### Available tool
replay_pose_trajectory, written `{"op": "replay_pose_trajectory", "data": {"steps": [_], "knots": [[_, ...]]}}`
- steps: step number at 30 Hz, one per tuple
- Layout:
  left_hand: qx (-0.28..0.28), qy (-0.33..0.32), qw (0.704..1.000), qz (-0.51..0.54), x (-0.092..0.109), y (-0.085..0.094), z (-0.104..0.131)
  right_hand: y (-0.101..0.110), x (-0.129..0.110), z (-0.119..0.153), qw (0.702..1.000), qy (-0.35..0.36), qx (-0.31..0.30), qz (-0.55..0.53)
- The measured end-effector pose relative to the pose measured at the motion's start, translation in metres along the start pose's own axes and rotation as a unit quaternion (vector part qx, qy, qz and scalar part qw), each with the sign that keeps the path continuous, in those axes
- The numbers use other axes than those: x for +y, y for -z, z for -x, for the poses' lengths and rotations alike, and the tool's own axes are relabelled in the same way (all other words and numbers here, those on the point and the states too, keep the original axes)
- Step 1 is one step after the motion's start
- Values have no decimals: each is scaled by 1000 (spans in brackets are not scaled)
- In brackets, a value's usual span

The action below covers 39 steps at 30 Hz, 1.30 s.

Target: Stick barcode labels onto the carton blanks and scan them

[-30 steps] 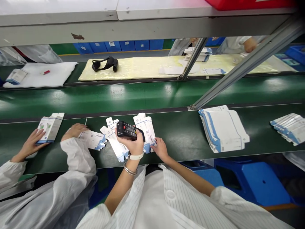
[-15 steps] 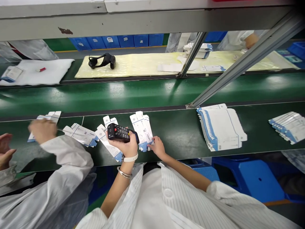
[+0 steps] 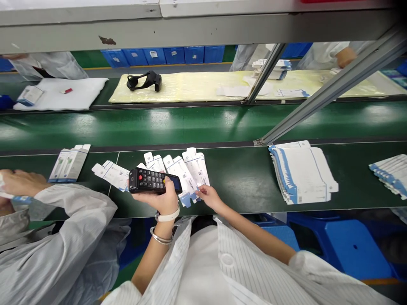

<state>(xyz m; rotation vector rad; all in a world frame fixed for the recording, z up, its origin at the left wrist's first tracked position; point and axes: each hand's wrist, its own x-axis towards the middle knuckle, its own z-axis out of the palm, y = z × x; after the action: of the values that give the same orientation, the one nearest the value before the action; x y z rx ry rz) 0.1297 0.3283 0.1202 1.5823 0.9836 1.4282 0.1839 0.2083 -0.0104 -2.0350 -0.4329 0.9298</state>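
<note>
Gripping a black oblong keypad handset [image 3: 152, 181] in left hand [image 3: 167, 201]; with right hand [image 3: 210, 198], pinching near end of flat white-and-blue cardboard carton [image 3: 182, 173] on dark-green smooth worktop [image 3: 238, 178] (overlapping similar cartons [image 3: 200, 165]). Seemingly separating single cartons; next, calling for light, exact pinching.

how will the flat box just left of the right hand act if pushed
The flat box looks thin, so it is probably light and slightly bendy. Lying flat, it should slide rather than roll or tip. Its protruding flaps might catch on nearby boxes.
</note>
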Motion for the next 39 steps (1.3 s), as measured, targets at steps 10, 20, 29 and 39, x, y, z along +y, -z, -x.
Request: {"op": "replay_pose_trajectory", "data": {"steps": [10,20,29,39], "knots": [[-42,25,998,47,3,-12,8,-12,-4,8,993,2,66,94],[-87,48,993,68,-3,-40,34,21,38,3,984,-64,100,136],[-35,6,998,48,4,-22,20,30,17,9,1000,-7,28,5],[4,2,1000,10,4,-4,3,-26,-13,-2,998,2,-68,-15]]}}
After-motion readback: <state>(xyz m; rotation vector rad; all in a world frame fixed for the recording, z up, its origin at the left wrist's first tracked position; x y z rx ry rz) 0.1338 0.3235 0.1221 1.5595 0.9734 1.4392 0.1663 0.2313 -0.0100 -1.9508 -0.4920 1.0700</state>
